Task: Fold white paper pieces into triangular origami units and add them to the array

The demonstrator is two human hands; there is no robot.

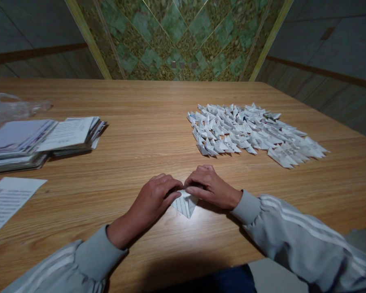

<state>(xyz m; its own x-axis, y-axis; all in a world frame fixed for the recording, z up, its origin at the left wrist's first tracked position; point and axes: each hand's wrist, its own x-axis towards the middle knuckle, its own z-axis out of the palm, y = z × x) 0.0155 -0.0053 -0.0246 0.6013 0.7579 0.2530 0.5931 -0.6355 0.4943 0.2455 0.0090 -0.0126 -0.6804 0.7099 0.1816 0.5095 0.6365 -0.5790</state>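
A small folded piece of printed paper [185, 204] lies on the wooden table [146, 134], its point toward me. My left hand [152, 199] presses on its left upper edge with the fingers curled. My right hand [208, 186] presses on its upper right edge, fingertips meeting those of the left hand. Most of the paper's top is hidden under the fingers. Both arms wear grey sleeves with white stripes.
A pile of several small folded paper triangles [250, 133] lies at the right. Stacks of printed sheets [39, 140] sit at the left, with a loose printed sheet [4, 203] nearer me and crumpled clear plastic [9, 106] behind them.
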